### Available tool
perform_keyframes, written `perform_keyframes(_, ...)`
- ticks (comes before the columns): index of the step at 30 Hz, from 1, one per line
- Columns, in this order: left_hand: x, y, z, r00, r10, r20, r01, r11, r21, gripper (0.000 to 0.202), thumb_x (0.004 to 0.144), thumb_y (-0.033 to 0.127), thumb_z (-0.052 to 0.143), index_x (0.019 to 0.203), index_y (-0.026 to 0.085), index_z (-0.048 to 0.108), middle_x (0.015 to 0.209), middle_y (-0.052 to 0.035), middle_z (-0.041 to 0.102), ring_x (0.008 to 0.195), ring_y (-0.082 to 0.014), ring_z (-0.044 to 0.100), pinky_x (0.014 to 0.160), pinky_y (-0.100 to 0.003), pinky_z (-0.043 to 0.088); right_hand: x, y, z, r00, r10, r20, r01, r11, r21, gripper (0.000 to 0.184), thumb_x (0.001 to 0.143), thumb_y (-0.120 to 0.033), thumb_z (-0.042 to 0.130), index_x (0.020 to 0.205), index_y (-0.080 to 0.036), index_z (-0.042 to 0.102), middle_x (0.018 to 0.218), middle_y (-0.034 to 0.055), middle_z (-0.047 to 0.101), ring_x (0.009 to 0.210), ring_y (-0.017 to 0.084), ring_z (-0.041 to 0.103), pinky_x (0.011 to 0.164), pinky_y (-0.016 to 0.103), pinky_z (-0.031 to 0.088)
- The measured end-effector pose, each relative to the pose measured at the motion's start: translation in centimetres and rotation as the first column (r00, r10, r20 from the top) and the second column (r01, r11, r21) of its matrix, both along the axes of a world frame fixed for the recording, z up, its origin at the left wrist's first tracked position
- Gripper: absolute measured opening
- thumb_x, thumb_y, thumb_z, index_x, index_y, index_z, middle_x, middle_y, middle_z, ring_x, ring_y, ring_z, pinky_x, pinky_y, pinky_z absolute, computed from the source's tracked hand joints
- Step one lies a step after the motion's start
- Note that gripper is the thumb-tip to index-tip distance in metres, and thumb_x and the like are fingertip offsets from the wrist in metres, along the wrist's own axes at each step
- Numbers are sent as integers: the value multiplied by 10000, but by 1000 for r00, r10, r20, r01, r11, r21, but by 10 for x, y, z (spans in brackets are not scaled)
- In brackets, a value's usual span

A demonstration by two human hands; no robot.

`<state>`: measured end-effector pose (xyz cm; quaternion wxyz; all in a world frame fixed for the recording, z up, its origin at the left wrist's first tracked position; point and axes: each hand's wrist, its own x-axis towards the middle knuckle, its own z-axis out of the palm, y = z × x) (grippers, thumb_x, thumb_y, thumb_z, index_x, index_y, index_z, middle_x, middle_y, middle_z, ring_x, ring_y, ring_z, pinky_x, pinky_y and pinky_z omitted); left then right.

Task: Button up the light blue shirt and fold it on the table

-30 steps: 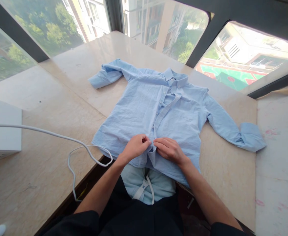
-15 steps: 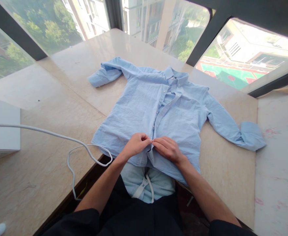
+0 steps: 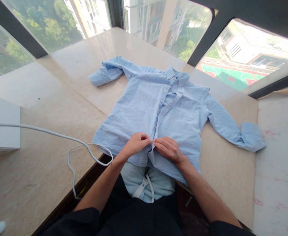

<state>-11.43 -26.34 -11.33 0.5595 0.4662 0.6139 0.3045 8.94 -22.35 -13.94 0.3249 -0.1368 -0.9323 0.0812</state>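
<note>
A light blue button-up shirt [image 3: 144, 108] lies flat, front up, on a beige stone sill [image 3: 60, 95], sleeves spread to both sides and hem hanging over the near edge. My left hand [image 3: 136, 145] pinches the left edge of the shirt's front opening near the bottom. My right hand [image 3: 169, 149] pinches the right edge just opposite, fingertips of both hands meeting at the placket. The upper part of the front stays partly open below the collar [image 3: 177, 76].
A white cable [image 3: 72, 144] loops across the sill at the left, running from a white box [image 3: 1, 127] at the left edge. Large windows [image 3: 244, 55] stand behind the sill. A pale, pink-stained surface [image 3: 279, 157] lies at the right.
Both hands stay pinched together at the lower placket, shifting only slightly. The view has tilted a little.
</note>
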Motion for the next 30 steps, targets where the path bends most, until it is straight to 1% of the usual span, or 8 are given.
perform_keyframes(4,0,-1,1,1000,-2,18,1,1000,30,297,727,419,626,689,130,681,603,6,599,573,-110,505,525,-214,358,0,0,-2,1000,-1,10,1,999,-33,237,954,-136,556,1164,-206,639,999,96,727,862,191,694,745,321,551)
perform_keyframes(8,0,-4,-1,999,14,49,-15,1000,25,335,749,458,634,756,130,701,663,-17,647,571,-110,528,499,-206,385,1,0,-3,1000,6,13,-5,999,-39,246,947,-119,567,1171,-195,635,1024,104,725,851,187,700,737,312,549)
perform_keyframes(11,1,-7,-4,993,32,113,-34,999,17,354,754,467,645,810,125,712,710,-32,674,594,-122,563,502,-211,426,1,0,-2,1000,-4,28,5,1000,-23,247,957,-121,546,1172,-208,633,1036,98,728,848,182,702,737,307,551)
perform_keyframes(14,2,-12,-5,983,47,178,-52,998,26,338,738,441,676,840,120,702,727,-32,673,617,-123,580,543,-219,461,0,0,-1,999,-16,29,17,1000,-6,240,955,-116,546,1164,-204,627,1040,99,728,843,180,701,728,302,549)
perform_keyframes(18,5,-19,-5,990,50,132,-65,991,116,275,719,359,706,864,126,691,739,-17,656,636,-106,559,591,-211,452,-3,-1,2,1000,-10,-3,10,1000,8,204,938,-103,563,1116,-179,626,1007,102,727,801,179,691,701,299,540)
perform_keyframes(20,7,-20,-6,989,65,129,-82,988,130,246,745,360,682,836,132,678,728,-13,647,634,-105,555,594,-213,448,-5,0,4,1000,-7,-10,7,1000,13,186,932,-98,564,1089,-177,628,978,95,726,779,176,682,690,297,536)
perform_keyframes(24,7,-17,-9,980,70,184,-86,993,81,272,774,409,651,769,138,642,673,-6,623,598,-110,557,582,-226,456,-6,0,5,1000,5,-24,-4,999,38,173,930,-92,561,1067,-176,626,934,87,721,793,179,673,724,312,543)
perform_keyframes(30,2,-7,-10,978,37,204,-36,999,-8,240,736,366,675,757,128,653,653,-1,627,565,-108,569,540,-218,473,1,0,0,999,20,-44,-17,998,53,230,950,-92,537,1142,-186,622,1027,101,721,942,195,682,845,357,547)
